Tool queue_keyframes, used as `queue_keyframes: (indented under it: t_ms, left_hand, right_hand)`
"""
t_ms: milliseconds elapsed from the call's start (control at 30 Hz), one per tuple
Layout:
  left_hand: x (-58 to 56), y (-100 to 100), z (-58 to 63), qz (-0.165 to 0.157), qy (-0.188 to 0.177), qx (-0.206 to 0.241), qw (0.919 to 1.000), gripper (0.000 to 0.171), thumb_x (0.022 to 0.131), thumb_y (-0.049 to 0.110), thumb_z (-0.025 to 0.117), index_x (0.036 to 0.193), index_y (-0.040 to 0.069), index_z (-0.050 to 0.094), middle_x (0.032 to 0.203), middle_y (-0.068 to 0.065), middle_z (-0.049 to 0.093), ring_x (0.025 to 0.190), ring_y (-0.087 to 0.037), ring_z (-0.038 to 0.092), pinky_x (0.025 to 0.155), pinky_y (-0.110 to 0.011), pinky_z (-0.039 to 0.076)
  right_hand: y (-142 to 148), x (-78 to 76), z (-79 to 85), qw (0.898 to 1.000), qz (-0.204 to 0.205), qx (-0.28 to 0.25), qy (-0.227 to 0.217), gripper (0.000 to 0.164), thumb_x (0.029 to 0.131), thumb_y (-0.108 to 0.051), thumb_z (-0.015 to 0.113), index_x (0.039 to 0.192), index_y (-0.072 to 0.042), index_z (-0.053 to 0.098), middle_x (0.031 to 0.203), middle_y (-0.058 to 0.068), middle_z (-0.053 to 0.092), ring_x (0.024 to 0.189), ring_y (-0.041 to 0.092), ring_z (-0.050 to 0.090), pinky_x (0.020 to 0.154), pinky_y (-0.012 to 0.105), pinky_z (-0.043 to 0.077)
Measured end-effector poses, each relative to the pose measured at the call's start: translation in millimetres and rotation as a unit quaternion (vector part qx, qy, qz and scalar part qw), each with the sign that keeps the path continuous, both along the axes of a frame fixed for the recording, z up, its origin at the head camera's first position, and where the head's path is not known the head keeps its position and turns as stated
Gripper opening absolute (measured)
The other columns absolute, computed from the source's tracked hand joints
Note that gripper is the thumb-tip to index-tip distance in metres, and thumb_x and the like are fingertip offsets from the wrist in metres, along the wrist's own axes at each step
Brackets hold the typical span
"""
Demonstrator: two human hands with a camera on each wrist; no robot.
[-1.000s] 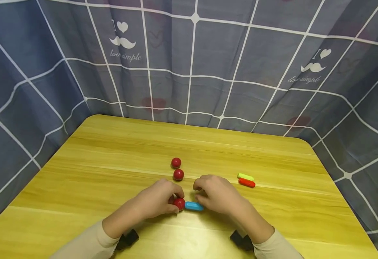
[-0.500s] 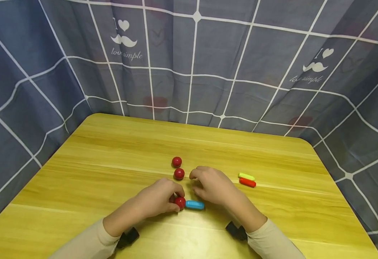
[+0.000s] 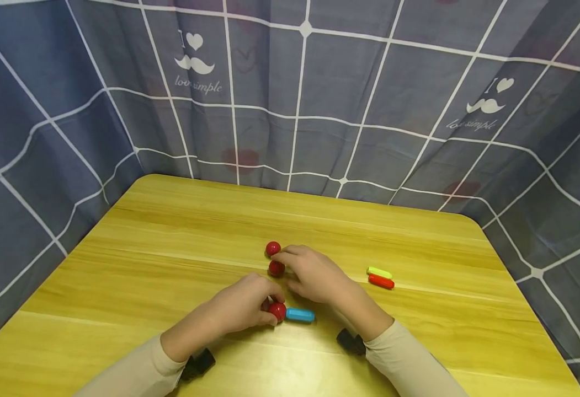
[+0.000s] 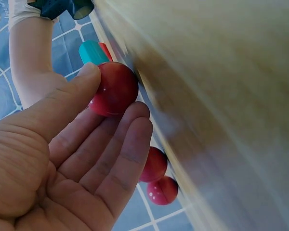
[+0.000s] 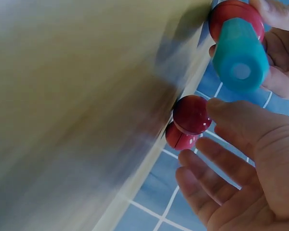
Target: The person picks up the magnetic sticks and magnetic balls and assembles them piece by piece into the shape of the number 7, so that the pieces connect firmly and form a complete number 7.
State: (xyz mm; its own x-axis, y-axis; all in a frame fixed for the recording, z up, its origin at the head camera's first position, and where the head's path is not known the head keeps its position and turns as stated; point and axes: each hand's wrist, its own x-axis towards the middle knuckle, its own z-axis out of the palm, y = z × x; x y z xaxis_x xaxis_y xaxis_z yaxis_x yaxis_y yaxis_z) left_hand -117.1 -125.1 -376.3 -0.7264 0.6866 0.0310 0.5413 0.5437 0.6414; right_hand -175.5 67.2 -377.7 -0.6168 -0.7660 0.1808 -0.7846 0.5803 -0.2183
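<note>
My left hand [image 3: 245, 303] pinches a glossy red ball [image 3: 277, 312] between thumb and fingers, low over the table. A short blue faceted stick [image 3: 300, 315] lies against that ball's right side; whether they are joined I cannot tell. My right hand [image 3: 314, 273] reaches over a second red ball [image 3: 276, 268], its fingers spread about it. In the right wrist view the thumb tip of the right hand [image 5: 260, 159] is at the edge of this ball [image 5: 191, 114], while the other fingers stand apart from it. A third red ball [image 3: 272, 248] sits just behind.
A yellow-green stick [image 3: 379, 272] and a red stick [image 3: 381, 282] lie side by side on the wooden table [image 3: 180, 231], right of the hands. A grey-blue checked curtain [image 3: 265, 66] hangs behind the table and at its sides.
My right hand has moved from beside the blue stick, away from me and leftward, to the middle red ball. The left hand keeps its hold on the nearest ball.
</note>
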Motion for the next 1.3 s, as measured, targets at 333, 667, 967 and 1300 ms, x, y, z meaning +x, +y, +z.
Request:
queue_keyframes:
  t_ms: [333, 667, 967, 1300]
  left_hand:
    - [-0.2, -1, 1.0, -0.001, 0.007, 0.001, 1.0000, 0.020, 0.073, 0.005, 0.085, 0.083, 0.011, 0.069, 0.077, 0.007, 0.062, 0.064, 0.000, 0.055, 0.060, -0.017, 0.048]
    - [-0.4, 1, 1.2, 0.003, -0.009, -0.004, 0.9999, 0.020, 0.074, 0.005, 0.084, 0.087, 0.010, 0.070, 0.078, 0.008, 0.063, 0.066, 0.000, 0.057, 0.061, -0.017, 0.049]
    - [1.3, 3, 2.1, 0.014, -0.015, -0.006, 0.9998, 0.019, 0.076, 0.006, 0.084, 0.090, 0.009, 0.071, 0.080, 0.008, 0.063, 0.066, 0.001, 0.056, 0.061, -0.018, 0.049]
    - [0.8, 3, 0.2, 0.016, -0.007, -0.017, 0.9997, 0.018, 0.077, 0.009, 0.083, 0.090, 0.011, 0.071, 0.080, 0.009, 0.063, 0.066, 0.001, 0.055, 0.060, -0.019, 0.048]
  right_hand:
    - [-8, -2.8, -0.1, 1.000, 0.010, 0.013, 0.009, 0.021, 0.083, -0.012, 0.076, 0.102, -0.013, 0.067, 0.099, -0.004, 0.063, 0.089, 0.011, 0.059, 0.082, 0.027, 0.050]
    - [2, 1.9, 0.1, 0.999, -0.035, 0.031, -0.015, 0.019, 0.082, -0.014, 0.078, 0.093, -0.015, 0.062, 0.082, -0.007, 0.059, 0.072, 0.010, 0.052, 0.067, 0.024, 0.047]
    - [20, 11.3, -0.1, 0.998, -0.050, 0.046, -0.007, 0.027, 0.082, -0.017, 0.078, 0.104, -0.013, 0.065, 0.090, -0.005, 0.061, 0.080, 0.012, 0.058, 0.075, 0.028, 0.051]
    - [41, 25.3, 2.4, 0.997, -0.068, 0.041, -0.013, 0.021, 0.082, -0.016, 0.077, 0.101, -0.014, 0.068, 0.091, -0.006, 0.060, 0.080, 0.011, 0.056, 0.075, 0.028, 0.051]
